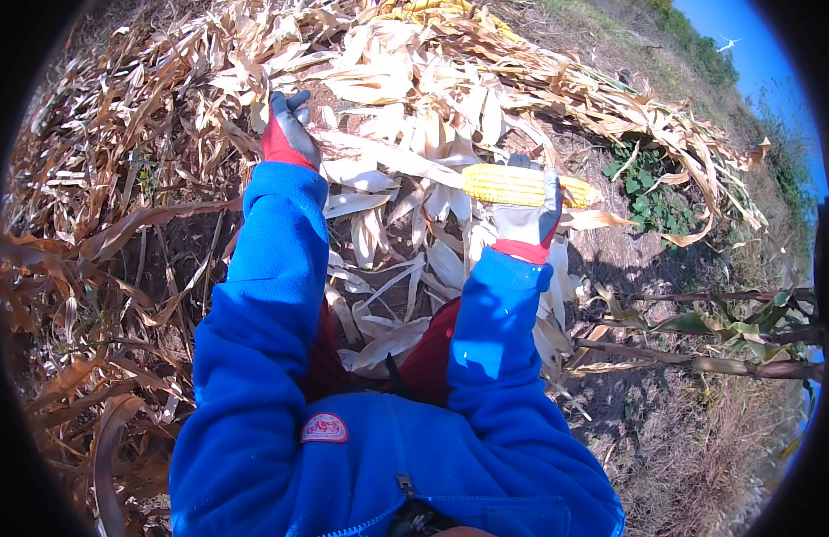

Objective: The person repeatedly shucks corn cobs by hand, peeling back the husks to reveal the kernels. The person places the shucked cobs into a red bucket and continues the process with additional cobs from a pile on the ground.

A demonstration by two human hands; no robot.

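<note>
My right hand (531,208), in a grey-white glove with a red cuff, is wrapped round a bare yellow corn cob (501,185) lying crosswise. Kernels show along it, and its tip sticks out to the right. My left hand (292,132), gloved alike, is farther left with its dark fingertips apart. Between the two hands a long pale husk (392,154) stretches from beside my left palm toward the cob's left end. Whether it is still joined to the cob, I cannot tell.
Dry husks (379,80) and leaves cover the ground ahead. Yellow cobs (432,11) lie at the far edge. Brown stalks (611,98) stretch across the far right, near a green leafy plant (647,197). More stalks (746,365) lie at right, dry leaves (65,304) at left.
</note>
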